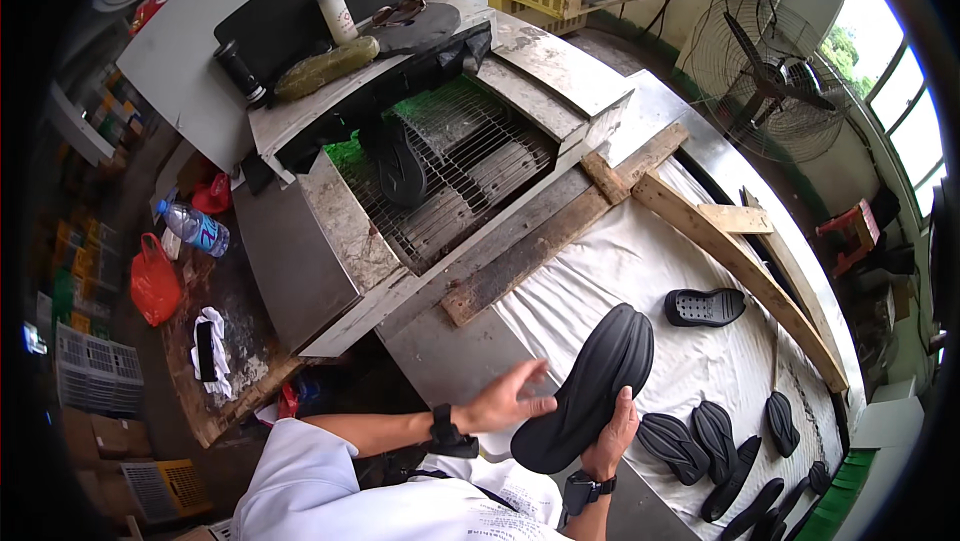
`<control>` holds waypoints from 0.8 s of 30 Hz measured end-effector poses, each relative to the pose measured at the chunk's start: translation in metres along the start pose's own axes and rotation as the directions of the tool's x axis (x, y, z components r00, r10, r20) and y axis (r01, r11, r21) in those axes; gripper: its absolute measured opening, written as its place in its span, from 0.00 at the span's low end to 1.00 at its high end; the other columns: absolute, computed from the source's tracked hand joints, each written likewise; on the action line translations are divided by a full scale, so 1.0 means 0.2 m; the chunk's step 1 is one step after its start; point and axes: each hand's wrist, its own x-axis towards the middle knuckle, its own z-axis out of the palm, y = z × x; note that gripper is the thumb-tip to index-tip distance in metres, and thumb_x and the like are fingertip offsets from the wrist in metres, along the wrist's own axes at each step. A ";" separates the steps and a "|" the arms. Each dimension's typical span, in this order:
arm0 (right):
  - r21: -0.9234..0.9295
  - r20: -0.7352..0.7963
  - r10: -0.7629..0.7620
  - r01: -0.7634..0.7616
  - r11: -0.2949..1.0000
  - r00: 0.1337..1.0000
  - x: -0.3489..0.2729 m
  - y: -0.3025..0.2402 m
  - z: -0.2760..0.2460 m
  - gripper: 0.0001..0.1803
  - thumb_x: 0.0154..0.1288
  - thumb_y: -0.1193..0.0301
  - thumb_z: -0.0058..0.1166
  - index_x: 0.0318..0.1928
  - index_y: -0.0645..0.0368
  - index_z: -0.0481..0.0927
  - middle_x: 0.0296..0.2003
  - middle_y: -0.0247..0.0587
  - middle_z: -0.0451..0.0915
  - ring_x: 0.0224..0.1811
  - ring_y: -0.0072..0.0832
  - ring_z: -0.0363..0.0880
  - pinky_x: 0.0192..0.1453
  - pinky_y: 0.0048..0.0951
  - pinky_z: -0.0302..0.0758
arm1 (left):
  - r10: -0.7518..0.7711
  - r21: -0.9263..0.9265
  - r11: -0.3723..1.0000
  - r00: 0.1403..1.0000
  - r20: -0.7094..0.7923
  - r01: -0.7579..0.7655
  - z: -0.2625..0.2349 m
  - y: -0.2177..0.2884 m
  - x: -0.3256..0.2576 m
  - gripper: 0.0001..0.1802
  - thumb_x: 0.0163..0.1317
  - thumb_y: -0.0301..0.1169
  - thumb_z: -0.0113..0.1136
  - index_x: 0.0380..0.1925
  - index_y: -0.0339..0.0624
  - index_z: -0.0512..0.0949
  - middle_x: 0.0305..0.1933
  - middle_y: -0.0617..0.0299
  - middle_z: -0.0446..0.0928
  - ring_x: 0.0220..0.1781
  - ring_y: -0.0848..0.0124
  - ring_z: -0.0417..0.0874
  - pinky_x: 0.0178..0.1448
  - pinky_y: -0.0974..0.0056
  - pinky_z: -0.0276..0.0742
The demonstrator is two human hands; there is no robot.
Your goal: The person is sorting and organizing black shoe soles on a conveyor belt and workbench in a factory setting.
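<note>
My right hand (pixel 612 437) grips a black ribbed shoe sole (pixel 590 386) from below, holding it tilted above the white cloth-covered table (pixel 620 271). My left hand (pixel 508 399) hovers just left of the sole, fingers spread, fingertips close to or touching its edge. Both wrists carry dark bands. Several more black soles (pixel 715 436) lie in a row on the cloth to the right, and a single one (pixel 705 307) lies farther back. Another black sole (pixel 400 163) rests on the wire-mesh conveyor (pixel 470 166) of the grey machine ahead.
Wooden planks (pixel 735 261) border the cloth table. A can, a bottle and sunglasses sit on the machine's top (pixel 340 51). At left, a worn bench (pixel 215 331) holds a water bottle (pixel 192 226), red bags and a phone on a rag. A fan (pixel 765 81) stands at back right.
</note>
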 end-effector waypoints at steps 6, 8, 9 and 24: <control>-0.051 0.076 -0.069 0.073 0.996 0.995 0.02 0.11 -0.04 0.18 0.79 0.56 0.51 0.41 0.59 0.77 0.34 0.29 0.79 0.33 0.15 0.75 0.38 0.23 0.75 | -0.005 -0.125 0.992 0.998 -0.070 -0.004 0.08 0.05 -0.04 0.39 0.68 0.47 0.67 0.66 0.27 0.66 0.62 0.50 0.76 0.63 0.67 0.76 0.68 0.63 0.71; -0.250 0.085 -0.068 0.088 0.964 0.994 -0.02 0.13 0.01 0.25 0.79 0.58 0.52 0.63 0.65 0.75 0.44 0.41 0.84 0.42 0.22 0.83 0.42 0.23 0.80 | 0.092 -0.128 0.982 0.941 -0.324 -0.140 -0.09 0.06 0.12 0.33 0.70 0.44 0.66 0.63 0.29 0.70 0.54 0.57 0.79 0.55 0.73 0.78 0.60 0.67 0.75; -0.327 0.114 -0.047 0.082 0.941 0.992 -0.02 0.16 -0.02 0.24 0.80 0.57 0.50 0.62 0.66 0.76 0.44 0.41 0.84 0.40 0.22 0.83 0.41 0.23 0.80 | 0.023 -0.230 0.966 0.928 -0.372 -0.116 -0.23 0.11 0.23 0.30 0.71 0.44 0.65 0.60 0.31 0.72 0.52 0.58 0.79 0.53 0.75 0.77 0.59 0.69 0.75; -0.526 0.111 0.270 -0.174 0.832 0.956 -0.15 0.35 -0.25 0.18 0.76 0.61 0.57 0.50 0.66 0.82 0.35 0.40 0.86 0.30 0.21 0.83 0.34 0.22 0.79 | 0.710 0.749 0.599 0.246 -0.660 0.283 -1.45 0.03 1.02 0.30 0.64 0.32 0.65 0.61 0.27 0.70 0.61 0.39 0.71 0.63 0.44 0.72 0.69 0.48 0.67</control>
